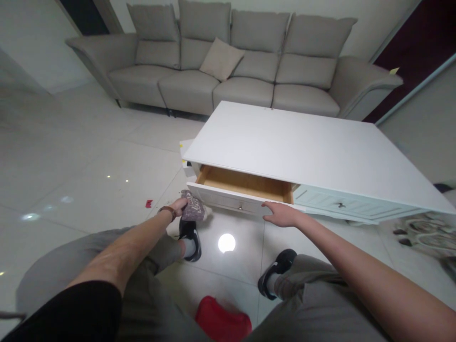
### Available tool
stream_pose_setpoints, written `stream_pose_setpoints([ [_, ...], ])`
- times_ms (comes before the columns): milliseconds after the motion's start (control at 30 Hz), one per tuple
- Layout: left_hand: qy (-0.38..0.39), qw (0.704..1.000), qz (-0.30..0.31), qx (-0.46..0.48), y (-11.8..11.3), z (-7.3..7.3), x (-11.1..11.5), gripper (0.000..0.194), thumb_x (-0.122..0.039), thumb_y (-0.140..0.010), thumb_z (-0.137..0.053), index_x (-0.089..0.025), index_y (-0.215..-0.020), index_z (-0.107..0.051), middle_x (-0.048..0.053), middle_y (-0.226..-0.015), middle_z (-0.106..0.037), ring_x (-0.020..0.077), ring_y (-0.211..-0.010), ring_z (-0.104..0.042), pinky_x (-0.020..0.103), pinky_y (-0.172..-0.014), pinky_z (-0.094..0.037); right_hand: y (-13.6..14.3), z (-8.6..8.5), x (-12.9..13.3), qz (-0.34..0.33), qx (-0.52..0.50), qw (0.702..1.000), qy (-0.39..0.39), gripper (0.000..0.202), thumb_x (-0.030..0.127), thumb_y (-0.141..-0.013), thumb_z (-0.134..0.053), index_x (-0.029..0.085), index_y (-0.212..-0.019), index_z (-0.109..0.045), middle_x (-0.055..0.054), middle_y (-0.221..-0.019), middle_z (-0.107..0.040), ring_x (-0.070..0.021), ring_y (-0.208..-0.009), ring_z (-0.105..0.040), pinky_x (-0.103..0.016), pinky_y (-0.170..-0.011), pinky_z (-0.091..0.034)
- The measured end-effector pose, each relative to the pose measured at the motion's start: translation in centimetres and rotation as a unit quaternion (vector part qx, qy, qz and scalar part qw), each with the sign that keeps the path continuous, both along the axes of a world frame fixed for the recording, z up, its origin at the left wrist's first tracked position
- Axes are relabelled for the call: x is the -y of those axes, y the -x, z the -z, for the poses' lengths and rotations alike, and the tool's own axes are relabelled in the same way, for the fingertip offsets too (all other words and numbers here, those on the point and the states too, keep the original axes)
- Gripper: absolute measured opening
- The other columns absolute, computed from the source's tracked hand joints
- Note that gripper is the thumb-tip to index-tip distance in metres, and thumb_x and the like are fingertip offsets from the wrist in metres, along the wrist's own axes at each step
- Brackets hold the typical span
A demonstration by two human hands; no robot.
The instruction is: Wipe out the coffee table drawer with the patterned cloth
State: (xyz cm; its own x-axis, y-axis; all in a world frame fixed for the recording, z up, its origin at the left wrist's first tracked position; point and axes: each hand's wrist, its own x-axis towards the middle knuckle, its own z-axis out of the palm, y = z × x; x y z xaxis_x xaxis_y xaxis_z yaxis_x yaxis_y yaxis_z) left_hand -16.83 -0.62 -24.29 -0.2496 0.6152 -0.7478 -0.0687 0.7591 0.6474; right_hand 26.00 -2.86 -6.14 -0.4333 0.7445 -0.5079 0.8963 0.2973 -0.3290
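By the closed fingers of the left hand (180,205), left of centre in the frame, a cloth (193,210) is gripped; it may be caught on the open drawer (218,198) if it is swept too near the corner. At the frame's middle, the drawer's front edge seems touched by the right hand (280,214); whether it is gripped cannot be told. Those fingers could be pinched against the white table (295,147) if the drawer is pushed in carelessly.
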Motion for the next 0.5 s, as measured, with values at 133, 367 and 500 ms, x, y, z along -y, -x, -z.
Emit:
stream_pose_setpoints([
  [133, 0.000, 0.999, 0.044, -0.006, 3.4, -4.7, -1.3, 0.027, -0.005, -0.057, -0.064, -0.017, -0.079, -0.058, 0.008, -0.062, -0.069, 0.0289, -0.058, -0.072, 0.038, -0.053, -0.063, 0.2, 0.1, -0.1, -0.007, -0.010, 1.000, 0.013, 0.061, 0.033, -0.091, -0.059, 0.008, -0.147, -0.055, -0.021, -0.151, -0.057, -0.0321, -0.137, -0.056, -0.040, -0.116, -0.041],
  [367, -0.077, 0.976, 0.185, -0.085, 5.8, -18.7, -3.6, 0.033, -0.012, -0.060, -0.072, -0.015, -0.093, -0.068, 0.011, -0.075, -0.076, 0.0345, -0.075, -0.076, 0.045, -0.070, -0.065, 1.3, -0.9, -0.4, -0.006, -0.035, 0.999, -0.016, 0.056, 0.032, -0.092, -0.060, 0.009, -0.143, -0.057, -0.022, -0.143, -0.063, -0.0334, -0.130, -0.061, -0.043, -0.112, -0.045],
  [500, -0.143, 0.945, 0.287, -0.063, 1.4, -26.0, -3.0, 0.041, -0.011, -0.067, -0.070, -0.014, -0.108, -0.068, 0.010, -0.092, -0.078, 0.0315, -0.090, -0.076, 0.045, -0.083, -0.064, 2.0, -1.4, -1.2, 0.018, -0.137, 0.989, -0.047, 0.060, 0.039, -0.093, -0.063, 0.012, -0.145, -0.054, -0.022, -0.149, -0.057, -0.0340, -0.137, -0.055, -0.049, -0.118, -0.040],
])
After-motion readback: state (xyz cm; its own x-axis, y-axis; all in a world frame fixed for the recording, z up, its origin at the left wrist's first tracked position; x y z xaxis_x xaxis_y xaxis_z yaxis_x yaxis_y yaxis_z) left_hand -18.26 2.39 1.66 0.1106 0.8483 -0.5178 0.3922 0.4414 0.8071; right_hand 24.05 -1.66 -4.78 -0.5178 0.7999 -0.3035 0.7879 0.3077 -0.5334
